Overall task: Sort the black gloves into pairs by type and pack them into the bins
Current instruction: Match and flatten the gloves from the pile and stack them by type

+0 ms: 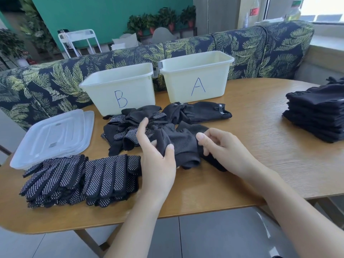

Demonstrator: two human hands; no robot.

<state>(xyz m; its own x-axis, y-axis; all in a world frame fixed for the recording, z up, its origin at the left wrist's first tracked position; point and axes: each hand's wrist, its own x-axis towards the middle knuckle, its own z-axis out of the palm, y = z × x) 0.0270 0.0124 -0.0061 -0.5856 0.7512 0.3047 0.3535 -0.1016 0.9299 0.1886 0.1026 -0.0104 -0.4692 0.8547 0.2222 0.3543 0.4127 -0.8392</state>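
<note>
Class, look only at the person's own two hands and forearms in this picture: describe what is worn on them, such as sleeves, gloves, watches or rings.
Both are bare. The left hand and right hand wear no gloves, and no rings, watch or bracelet show. Both forearms are uncovered as far as the frame's bottom edge; no sleeve is visible. Fingernails look short and unpainted.

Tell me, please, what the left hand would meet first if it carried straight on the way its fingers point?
Probably the loose glove heap: the left hand points away from the person and its fingers already reach the heap's near edge. Bin B stands beyond that, though depth is hard to judge.
</note>
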